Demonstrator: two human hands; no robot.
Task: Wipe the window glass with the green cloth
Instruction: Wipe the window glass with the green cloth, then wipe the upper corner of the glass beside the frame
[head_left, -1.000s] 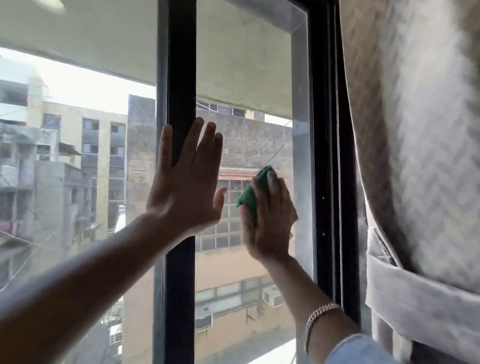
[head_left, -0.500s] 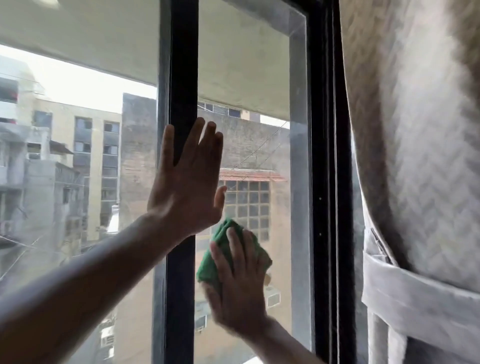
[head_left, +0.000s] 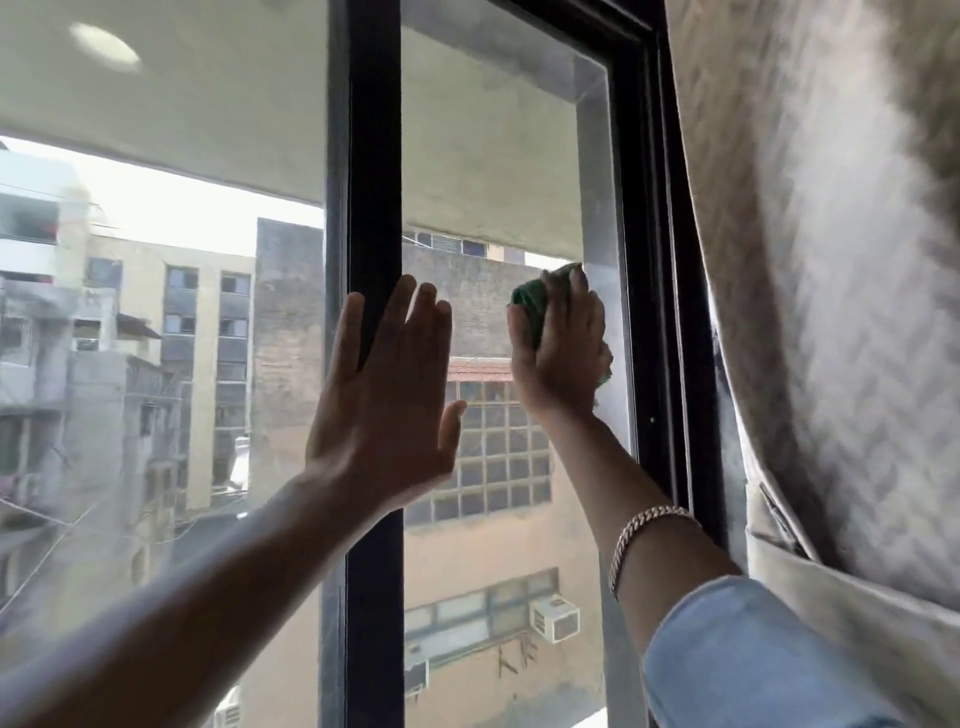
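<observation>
Green cloth (head_left: 529, 304) sits bunched under the right hand (head_left: 563, 348), pressed flat against the window glass (head_left: 498, 182) of the narrow right pane, close to the dark frame (head_left: 641, 312) on that side; only a fold shows above the fingers and a scrap below the heel of the palm. Right fingers lie close together over the cloth, holding it to the glass. A chain bracelet (head_left: 641, 530) circles that wrist, with a light blue sleeve (head_left: 748, 654) lower down the arm. The left hand (head_left: 387, 410) is open, fingers spread and pointing up, its palm laid across the black centre mullion (head_left: 371, 156) and holding nothing. A pale patterned curtain (head_left: 831, 260) hangs at the right, gathered by a tieback (head_left: 852, 587). Buildings (head_left: 197, 332) show through the glass
</observation>
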